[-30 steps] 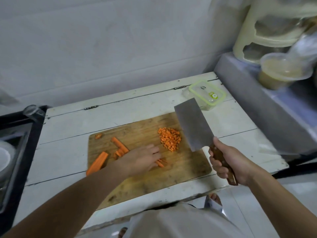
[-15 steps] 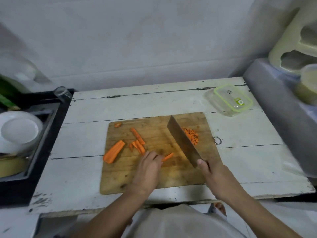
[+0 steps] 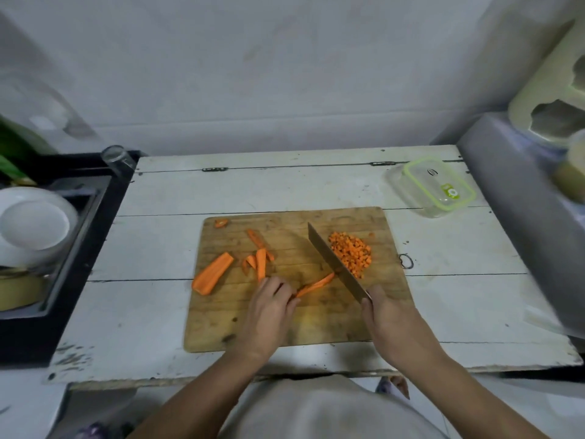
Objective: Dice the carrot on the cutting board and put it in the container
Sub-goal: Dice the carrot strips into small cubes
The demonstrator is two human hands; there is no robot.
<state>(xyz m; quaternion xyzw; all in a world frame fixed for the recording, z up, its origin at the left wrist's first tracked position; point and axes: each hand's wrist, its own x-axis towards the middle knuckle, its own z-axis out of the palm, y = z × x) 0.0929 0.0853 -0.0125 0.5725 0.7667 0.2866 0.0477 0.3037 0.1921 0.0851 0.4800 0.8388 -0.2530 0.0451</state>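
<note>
A wooden cutting board (image 3: 316, 324) lies on the white plank table. A pile of diced carrot (image 3: 351, 252) sits at its right. My right hand (image 3: 387, 315) grips a cleaver (image 3: 332, 261), its edge down on the board just left of the pile. My left hand (image 3: 269, 302) pinches the near end of thin carrot strips (image 3: 316, 284) whose far end reaches the blade. More strips (image 3: 260, 261), a thick carrot piece (image 3: 212, 273) and a small end bit (image 3: 221, 222) lie at the board's left. The clear container (image 3: 427, 188) with a green-rimmed lid stands at the back right.
A black sink (image 3: 63, 236) with white bowls (image 3: 33, 228) lies to the left, a glass (image 3: 115, 158) on its corner. A grey ledge (image 3: 522, 210) with a cream stand rises on the right. The wall is close behind the table.
The cleaver came down from mid-air onto the board beside the diced pile. My left hand drew some strips toward the blade. The view shifted right and downward.
</note>
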